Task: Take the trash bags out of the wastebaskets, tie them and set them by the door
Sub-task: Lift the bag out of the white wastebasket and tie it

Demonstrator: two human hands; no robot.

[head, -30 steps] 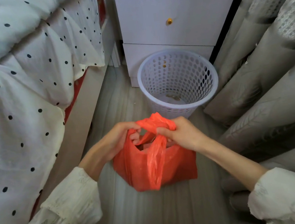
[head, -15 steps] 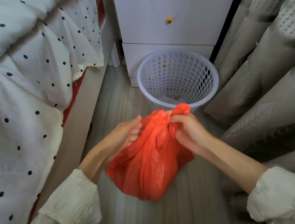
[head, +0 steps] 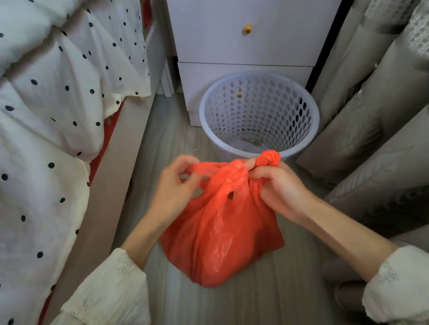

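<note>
An orange-red plastic trash bag [head: 221,236] hangs just above the grey wood floor, in front of a white perforated wastebasket [head: 258,114] that holds no bag, only some crumbs at its bottom. My left hand [head: 176,190] pinches one bag handle and pulls it leftward. My right hand [head: 277,184] grips the other handle, whose bunched end sticks up above my fingers. The two handles cross in a twist between my hands.
A bed with a white polka-dot duvet [head: 30,129] and a beige frame runs along the left. A white nightstand [head: 251,24] with a gold knob stands behind the basket. Grey curtains [head: 390,115] hang along the right. The floor strip between them is narrow.
The bag mouth, open a second ago, has been gathered and the handles crossed. My hands have moved apart, drawing the handles to either side.
</note>
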